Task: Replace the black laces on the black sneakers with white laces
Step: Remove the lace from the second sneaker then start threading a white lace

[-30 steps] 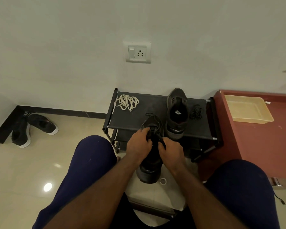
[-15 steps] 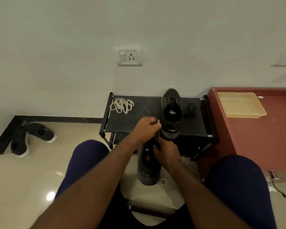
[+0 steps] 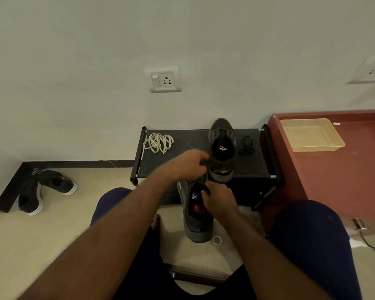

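Observation:
One black sneaker hangs between my knees, heel toward me. My right hand grips its tongue area. My left hand is raised above it and pinches a black lace pulled up from the shoe. The second black sneaker stands on the black rack, without laces as far as I can see. A loose bundle of white laces lies at the rack's left end. A small heap of black lace lies right of the second sneaker.
A red-brown cabinet with a yellow tray stands to the right. Another pair of dark shoes with white soles lies on the floor at the left corner. A white ring lies on the tiles below the held sneaker.
My left hand has lifted up and away from the held sneaker, drawing the black lace out. My right hand stays on the shoe. The camera has tilted slightly.

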Available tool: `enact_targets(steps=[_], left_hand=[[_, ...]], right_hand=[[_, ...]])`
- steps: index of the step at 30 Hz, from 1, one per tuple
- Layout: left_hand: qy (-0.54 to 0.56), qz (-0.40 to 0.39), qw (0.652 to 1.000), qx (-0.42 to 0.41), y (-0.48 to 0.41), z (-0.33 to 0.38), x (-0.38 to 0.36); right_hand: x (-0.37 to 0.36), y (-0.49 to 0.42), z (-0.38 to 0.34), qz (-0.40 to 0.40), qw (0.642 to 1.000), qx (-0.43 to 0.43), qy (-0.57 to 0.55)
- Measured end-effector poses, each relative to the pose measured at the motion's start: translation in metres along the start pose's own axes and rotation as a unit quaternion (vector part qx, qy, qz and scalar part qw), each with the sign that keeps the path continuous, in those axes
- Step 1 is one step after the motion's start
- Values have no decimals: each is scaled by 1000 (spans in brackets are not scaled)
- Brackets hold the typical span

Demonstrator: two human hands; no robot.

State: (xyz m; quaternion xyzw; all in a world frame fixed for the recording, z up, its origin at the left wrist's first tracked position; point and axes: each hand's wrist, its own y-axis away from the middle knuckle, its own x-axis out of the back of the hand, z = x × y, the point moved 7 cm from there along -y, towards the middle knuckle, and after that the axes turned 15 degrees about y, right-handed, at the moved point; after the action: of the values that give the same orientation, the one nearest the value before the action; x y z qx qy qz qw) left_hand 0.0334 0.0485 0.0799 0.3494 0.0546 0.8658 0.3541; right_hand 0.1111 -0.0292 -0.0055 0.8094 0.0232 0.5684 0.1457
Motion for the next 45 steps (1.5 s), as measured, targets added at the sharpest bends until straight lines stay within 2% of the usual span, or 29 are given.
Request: enact_targets(steps=[2, 7, 16, 18, 21, 23, 25, 28, 30, 36, 42, 45], left_hand=[[-30, 56, 996, 56, 3, -43, -9], [34, 115, 984, 133, 16, -96, -40], [-109, 259, 959, 49, 23, -82, -41], [-108, 289, 950, 49, 26, -81, -38], [-36, 340, 939, 48, 30, -84, -29], [8, 320, 947, 24, 26, -87, -26], [44, 244, 969, 6, 22, -90, -32], [17, 161, 986, 34, 24, -100, -46], [-24, 174, 983, 44, 25, -102, -51], [-57, 287, 956, 20, 29, -95, -42], [-91, 279, 956, -10, 23, -93, -46], [-8, 265, 964, -22, 16, -102, -46]], right_hand=[[0, 0, 1, 2, 1000, -2, 0], [-2, -2, -1, 3, 1000, -7, 9], [-3, 0, -7, 6, 1000, 1, 9], [-4, 0, -9, 6, 1000, 4, 7], [-6, 2, -11, 4, 1000, -5, 0], [-9, 4, -11, 0, 1000, -9, -6], [-9, 5, -10, -1, 1000, -10, -9], [-8, 3, -9, 3, 1000, -7, -7], [-8, 3, -10, 3, 1000, -7, -2], [-9, 5, -16, 8, 1000, 4, -7], [-11, 6, -16, 1, 1000, 4, -13], [-10, 7, -14, 3, 1000, -7, -18]])
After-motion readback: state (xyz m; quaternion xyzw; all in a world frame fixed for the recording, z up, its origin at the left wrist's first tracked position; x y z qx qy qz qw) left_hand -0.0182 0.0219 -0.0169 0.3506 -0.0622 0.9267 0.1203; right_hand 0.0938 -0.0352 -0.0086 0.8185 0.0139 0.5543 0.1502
